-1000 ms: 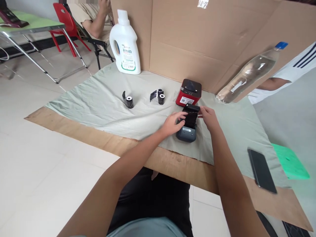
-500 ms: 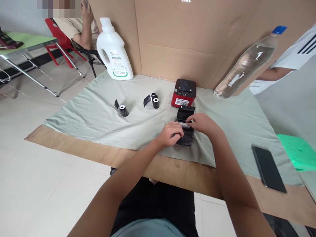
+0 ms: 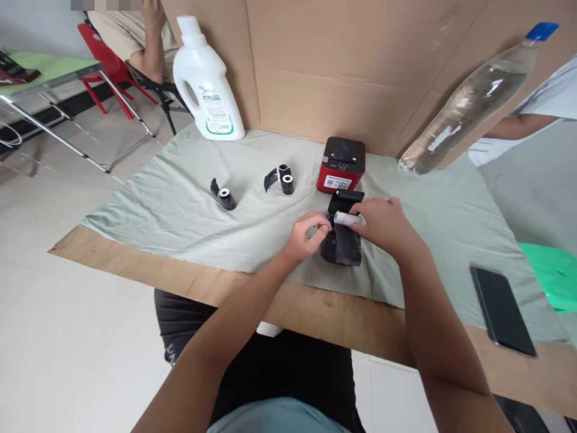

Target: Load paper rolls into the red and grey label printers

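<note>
My right hand pinches a small thermal paper roll by its right end. The roll shows white, and a dark strip hangs from it toward me. It is over a black handheld printer lying on the cloth, whose lid stands raised at the far side. My left hand is at the printer's left edge, thumb and forefinger tips together; whether they grip anything is hidden. Just behind the lid stands a red and black box-shaped printer.
Dark paper rolls with loose tails lie to the left, one roll nearer and a pair farther. A white jug and a clear bottle stand by the cardboard wall. A phone lies right. People sit beyond.
My right hand has raised the paper roll out of the black printer, its dark strip now visible. My left hand has drawn slightly back to the printer's left edge. The view has shifted slightly.
</note>
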A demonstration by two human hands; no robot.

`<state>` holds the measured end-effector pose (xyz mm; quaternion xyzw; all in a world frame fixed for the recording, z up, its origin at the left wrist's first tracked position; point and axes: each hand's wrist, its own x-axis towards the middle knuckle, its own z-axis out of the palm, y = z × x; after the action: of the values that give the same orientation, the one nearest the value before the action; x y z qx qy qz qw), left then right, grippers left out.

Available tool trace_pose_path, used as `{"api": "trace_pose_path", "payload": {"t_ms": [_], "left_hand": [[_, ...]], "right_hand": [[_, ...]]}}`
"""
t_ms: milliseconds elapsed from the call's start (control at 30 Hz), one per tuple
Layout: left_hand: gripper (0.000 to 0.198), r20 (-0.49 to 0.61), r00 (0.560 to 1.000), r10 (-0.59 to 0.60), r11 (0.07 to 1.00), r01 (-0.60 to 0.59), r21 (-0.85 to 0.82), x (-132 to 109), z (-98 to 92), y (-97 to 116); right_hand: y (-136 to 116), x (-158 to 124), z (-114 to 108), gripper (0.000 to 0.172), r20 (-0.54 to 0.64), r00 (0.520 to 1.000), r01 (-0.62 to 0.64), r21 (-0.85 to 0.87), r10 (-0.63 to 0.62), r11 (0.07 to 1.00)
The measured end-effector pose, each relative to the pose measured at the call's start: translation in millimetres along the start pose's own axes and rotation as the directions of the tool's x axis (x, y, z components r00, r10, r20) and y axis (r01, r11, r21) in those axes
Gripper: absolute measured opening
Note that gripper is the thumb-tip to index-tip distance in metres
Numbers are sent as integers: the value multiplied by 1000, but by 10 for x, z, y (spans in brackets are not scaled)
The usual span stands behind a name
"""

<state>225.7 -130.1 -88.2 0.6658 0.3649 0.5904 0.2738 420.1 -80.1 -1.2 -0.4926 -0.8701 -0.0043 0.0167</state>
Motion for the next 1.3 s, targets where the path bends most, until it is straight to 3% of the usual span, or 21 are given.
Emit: {"api": "trace_pose_path", "payload": {"t_ms": [100,200,367,467,533,633,767,833,1000,1167,1233,1300], "left_hand": [[44,-100,989,-109,993,105,-44,23,9,-7],[54,-131,967,-218,972,203,-119,63,5,-29],[43,-72,921,-383,924,381,-32,121,-57,-12],[50,27,916,-401,916,401,-14,120,-58,-4],[48,66,916,-396,907,402,-125,107,-32,-5],[41,56,924,-379,884,380,-273,90,15,4],[42,17,944,-328,909,321,-267,83,32,33],[41,-6,949,-317,918,305,-254,82,25,30],[42,-11,946,-323,918,311,-244,80,23,-45],[43,5,945,-328,908,316,-273,99,58,-125],[51,-57,944,-324,897,287,-336,117,54,-149],[57,-161,914,-373,859,274,-433,143,21,-182]], "right_hand": [[-19,-82,-95,15,-134,989,81,141,-62,987],[-123,-93,-132,16,-113,984,166,283,-139,945],[-219,-18,-114,15,-87,979,203,447,-183,871],[-179,1,-134,18,-99,985,170,529,-139,831],[-128,9,-149,22,-56,993,117,627,-105,770],[-50,38,-137,32,21,999,8,773,-38,634],[7,93,-80,38,65,998,-47,834,-13,551],[24,107,-68,39,74,996,-26,812,-58,583],[25,104,-54,38,15,993,84,629,-120,773],[-213,78,65,32,-156,975,200,310,-158,929],[-341,73,82,30,-224,967,159,155,-122,975],[-439,93,40,26,-281,958,74,86,-47,994]]}}
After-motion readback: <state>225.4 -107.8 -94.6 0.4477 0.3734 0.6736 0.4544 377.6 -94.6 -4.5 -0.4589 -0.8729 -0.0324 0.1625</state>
